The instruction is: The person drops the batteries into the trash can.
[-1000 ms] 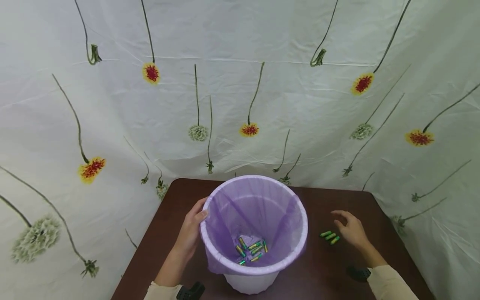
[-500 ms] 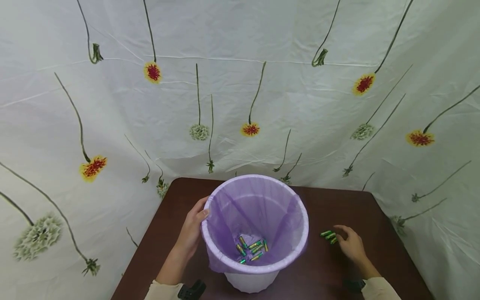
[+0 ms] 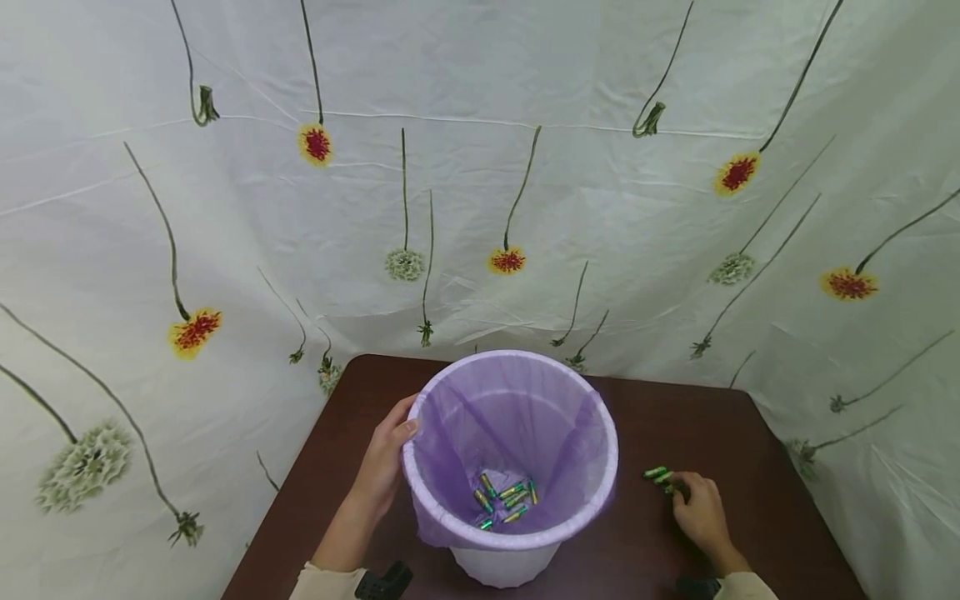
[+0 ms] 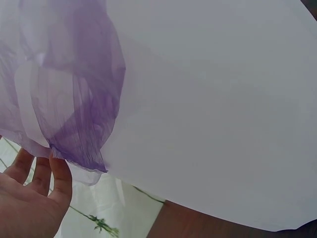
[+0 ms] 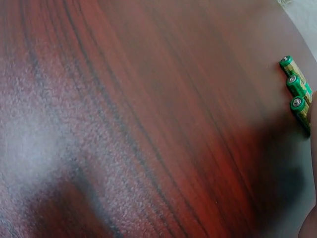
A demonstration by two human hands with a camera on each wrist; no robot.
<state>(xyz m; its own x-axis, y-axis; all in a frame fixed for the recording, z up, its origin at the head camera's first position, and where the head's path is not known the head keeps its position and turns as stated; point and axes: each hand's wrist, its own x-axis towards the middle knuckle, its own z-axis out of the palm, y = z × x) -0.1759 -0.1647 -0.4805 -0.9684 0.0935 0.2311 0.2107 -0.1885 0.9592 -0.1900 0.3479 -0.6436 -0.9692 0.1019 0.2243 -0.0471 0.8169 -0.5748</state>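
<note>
A white trash can (image 3: 504, 567) lined with a thin purple bag (image 3: 450, 433) stands on the table. My left hand (image 3: 381, 467) grips its left rim, thumb over the edge; in the left wrist view its fingers lie against the bag's overhanging hem. Several green-and-gold batteries (image 3: 515, 492) lie loose at the bottom of the can. To the right, three more batteries (image 5: 293, 82) lie side by side on the table. My right hand (image 3: 703, 515) has thumb and forefinger curled at the nearest battery (image 5: 300, 110), pinching it; the hand partly hides it.
The dark brown wooden table (image 3: 630, 550) holds the can near its middle. A white cloth (image 3: 465, 183) printed with flowers hangs around its back and sides. A black wrist strap (image 3: 384, 581) shows at the left cuff.
My right hand has come down and inward to the three batteries, its thumb and forefinger closing on the nearest. The left hand keeps its grip on the rim. The head view has shifted slightly.
</note>
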